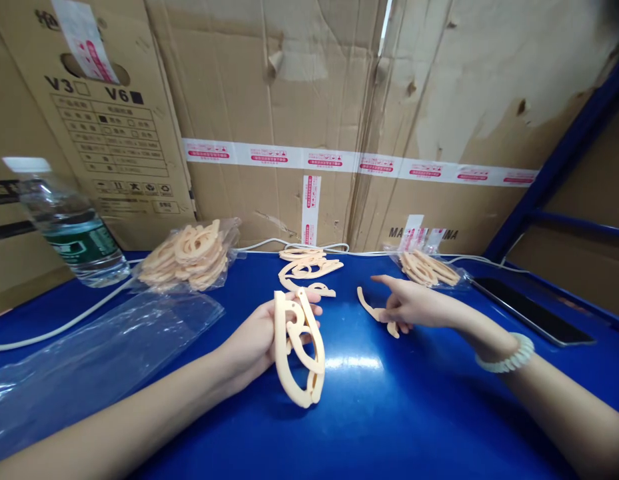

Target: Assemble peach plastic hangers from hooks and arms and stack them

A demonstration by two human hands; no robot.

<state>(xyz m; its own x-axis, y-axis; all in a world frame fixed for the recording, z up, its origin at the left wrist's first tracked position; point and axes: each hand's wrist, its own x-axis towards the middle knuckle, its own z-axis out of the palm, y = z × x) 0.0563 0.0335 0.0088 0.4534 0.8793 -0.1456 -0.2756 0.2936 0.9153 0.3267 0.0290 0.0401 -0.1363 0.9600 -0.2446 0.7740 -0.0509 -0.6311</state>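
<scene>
My left hand (262, 337) is closed around a peach plastic folding hanger piece (299, 347), held upright just above the blue table (369, 413). My right hand (414, 303) rests on the table to its right, forefinger stretched out, the other fingers curled on a thin curved peach piece (372, 310) that lies flat. A small pile of the same peach pieces (309, 270) lies just beyond both hands.
A plastic bag of peach pieces (189, 257) sits at the back left, another bag (429, 267) at the back right. An empty clear bag (89, 360) lies on the left. A water bottle (69, 227), a white cable (64, 323), a dark phone (532, 310) and cardboard boxes (299, 120) border the table.
</scene>
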